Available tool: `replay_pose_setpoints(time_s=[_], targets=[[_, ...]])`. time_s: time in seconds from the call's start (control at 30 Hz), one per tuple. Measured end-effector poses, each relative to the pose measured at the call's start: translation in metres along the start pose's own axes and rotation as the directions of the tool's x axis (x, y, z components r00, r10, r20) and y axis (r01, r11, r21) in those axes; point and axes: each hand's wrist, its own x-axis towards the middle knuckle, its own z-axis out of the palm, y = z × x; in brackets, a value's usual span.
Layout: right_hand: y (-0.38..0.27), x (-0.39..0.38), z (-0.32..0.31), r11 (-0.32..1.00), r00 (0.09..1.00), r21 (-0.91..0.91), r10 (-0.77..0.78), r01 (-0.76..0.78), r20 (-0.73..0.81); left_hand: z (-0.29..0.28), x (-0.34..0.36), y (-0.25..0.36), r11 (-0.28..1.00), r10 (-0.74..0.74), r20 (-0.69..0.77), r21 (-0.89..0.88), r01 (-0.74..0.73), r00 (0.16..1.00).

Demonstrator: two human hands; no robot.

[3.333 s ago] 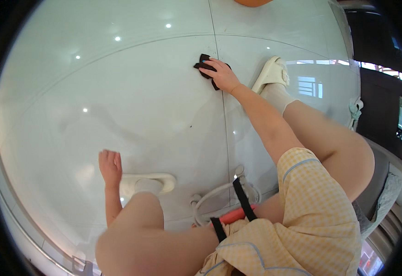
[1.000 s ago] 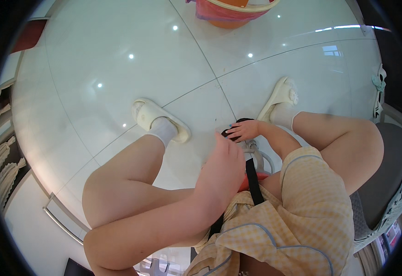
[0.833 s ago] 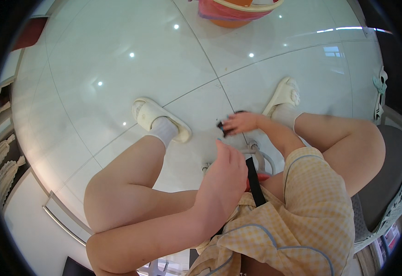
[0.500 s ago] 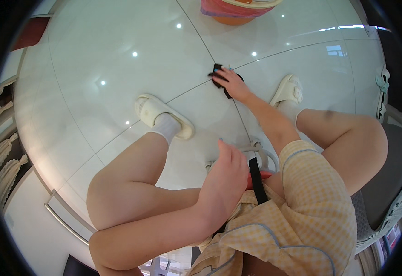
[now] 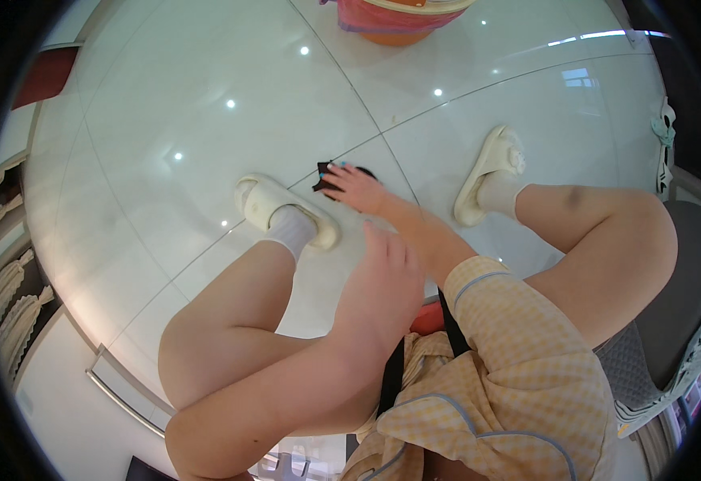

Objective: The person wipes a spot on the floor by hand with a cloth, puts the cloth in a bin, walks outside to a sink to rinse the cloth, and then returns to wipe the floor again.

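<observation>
In the head view, an orange bucket [image 5: 399, 38] with a pink liner [image 5: 403, 19] is cut off by the upper edge, its contents unclear. On the glossy pale tiled floor [image 5: 262, 72], the right hand [image 5: 354, 189] lies with fingers spread over a black cloth [image 5: 324, 170], near the left slipper [image 5: 264, 202]. The left hand [image 5: 384, 276] hangs loosely bent; its palm is hidden. A grey seat [image 5: 683, 276] stands at the right.
</observation>
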Motion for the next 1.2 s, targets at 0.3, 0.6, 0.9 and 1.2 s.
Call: replay_pose_setpoints(time_s=[0.3,0.6,0.9,1.2], targets=[[0.117,-0.006,-0.047,0.816,0.863,-0.286,0.455,-0.502,-0.217,0.001,0.016,-0.004,1.0,-0.001,-0.405,-0.029,-0.012,0.914],[0.092,-0.076,-0.067,0.361,0.075,0.531,0.871,-0.767,-0.485,0.001,0.021,0.004,0.996,0.009,-0.438,-0.075,-0.046,0.899],[0.11,-0.058,-0.036,0.149,-0.046,0.236,0.75,-0.96,-0.66,-0.009,0.015,0.018,0.983,0.151,-0.322,-0.053,-0.177,0.935],[0.14,0.022,-0.061,0.621,0.471,0.483,0.784,-0.617,-0.405,-0.014,0.026,0.005,0.981,0.189,-0.304,0.023,-0.191,0.934]])
